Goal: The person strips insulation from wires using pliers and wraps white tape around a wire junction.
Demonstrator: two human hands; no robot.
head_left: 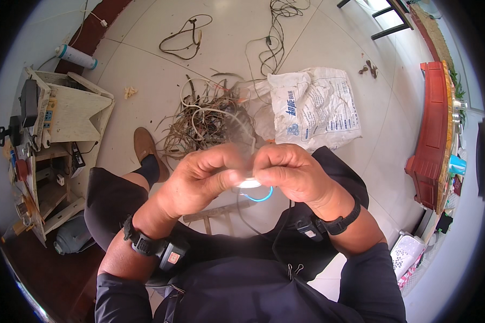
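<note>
In front of my lap, my left hand (206, 173) and my right hand (293, 175) are close together, both closed in a pinch. A short stretch of white cable (249, 183) shows between the thumbs, and a thin blue wire (262, 199) curves below it toward my right hand. The fingertips of my left hand are slightly blurred. Behind the hands, a pale cable (229, 114) arcs from the pile on the floor toward my fingers. Where exactly each fingertip grips is partly hidden.
A tangled pile of old cables (191, 126) lies ahead on the tiles, beside a crumpled white sack (318, 110). More cords (186, 43) lie farther off. A wooden shelf unit (73, 118) stands left, a reddish-brown cabinet (432, 140) right. A wooden piece (213, 214) lies between my legs.
</note>
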